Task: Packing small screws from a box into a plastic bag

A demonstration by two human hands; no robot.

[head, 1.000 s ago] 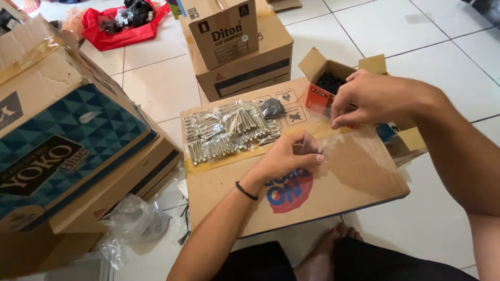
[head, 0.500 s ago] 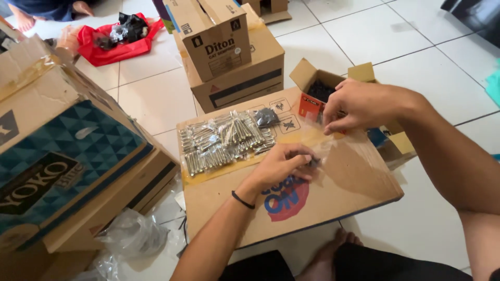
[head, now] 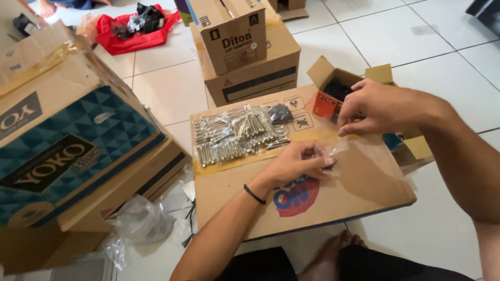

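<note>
While the person sits on the tiled floor with a flattened cardboard box laid before the knees, the head view shows both bare hands at work over it. The left hand, a dark band on its wrist, has its grip pinched together on a small clear plastic bag, with something small and dark caught at the fingertips; what exactly that is cannot be told. The right hand lies just beyond and to the right of the left grip, its grip closed with thumb against fingers on the far edge of the same clear bag, right beside a small open orange box that holds dark little pieces. To the left of the left grip, and a little farther from the person, a heap of silver bolts in clear packets lies on the cardboard, with one small packet of dark pieces at its far right corner. Beyond both grips stand two brown cartons, the smaller one stacked on the larger. Well to the left of the left grip sits a large carton with a blue patterned face, and crumpled clear plastic lies on the floor at its near side. Far off at the upper left, a red bag with dark items rests on the tiles. Nearer than the grips, a bare foot shows beneath the edge of the cardboard.
</note>
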